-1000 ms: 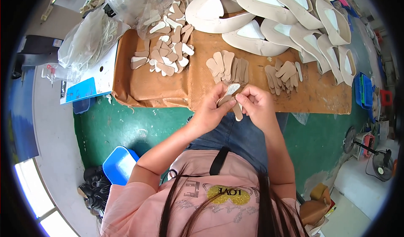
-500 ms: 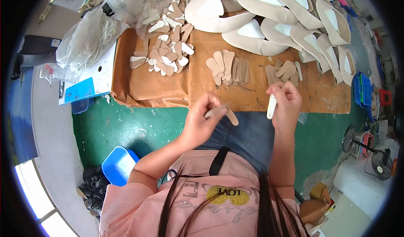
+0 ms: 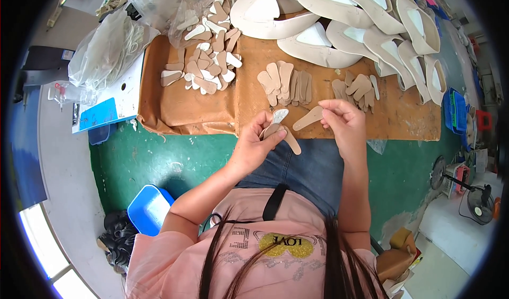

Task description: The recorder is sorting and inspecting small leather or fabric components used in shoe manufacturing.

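My left hand (image 3: 252,148) is closed on a few small shoe pads; one tan pad (image 3: 291,142) points down towards my lap and a white-faced pad (image 3: 280,116) sticks up past the fingers. To its right, my right hand (image 3: 347,129) pinches the end of a single tan shoe pad (image 3: 307,119), its other end pointing at the left hand without touching it. Beyond the hands lies a fanned stack of tan pads (image 3: 286,82), with a smaller group of pads (image 3: 361,89) to its right. A loose heap of tan and white pads (image 3: 208,68) covers the table's left part.
Beige shoe uppers (image 3: 302,52) pile up along the far right of the brown-covered table (image 3: 207,116). Clear plastic bags (image 3: 108,49) lie at the far left. A blue bin (image 3: 151,209) stands on the green floor at left, and a black fan (image 3: 480,206) at right.
The right hand has turned its pad from upright, white face showing, to slanting leftward, tan face showing. In the left hand a white-faced pad now shows above the fingers.
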Motion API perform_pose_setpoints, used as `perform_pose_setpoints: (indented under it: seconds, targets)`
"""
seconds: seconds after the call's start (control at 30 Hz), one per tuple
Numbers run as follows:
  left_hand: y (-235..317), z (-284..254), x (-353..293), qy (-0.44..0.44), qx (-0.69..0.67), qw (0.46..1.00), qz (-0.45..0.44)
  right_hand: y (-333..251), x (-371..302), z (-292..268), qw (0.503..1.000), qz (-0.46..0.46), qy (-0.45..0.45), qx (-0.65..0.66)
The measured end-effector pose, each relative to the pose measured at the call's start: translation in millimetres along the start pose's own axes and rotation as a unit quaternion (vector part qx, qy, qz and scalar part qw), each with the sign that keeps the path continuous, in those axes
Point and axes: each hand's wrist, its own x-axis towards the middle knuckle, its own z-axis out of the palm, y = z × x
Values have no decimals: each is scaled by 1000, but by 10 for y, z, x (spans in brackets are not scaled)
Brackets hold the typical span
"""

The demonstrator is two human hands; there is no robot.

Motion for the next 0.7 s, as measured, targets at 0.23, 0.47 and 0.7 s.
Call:
perform_pose_setpoints:
  seconds: [0.23, 0.47, 0.7]
  targets:
    - [-44, -26, 12, 2, -28, 1000, -12, 9, 4, -41, 1000, -6, -1, -17]
    - [-65, -69, 37, 44, -33, 998, -20, 8, -11, -56, 997, -41, 43, -39]
    - [-88, -62, 63, 41, -61, 997, -11, -59, 122, 46, 984, -114, 50, -130]
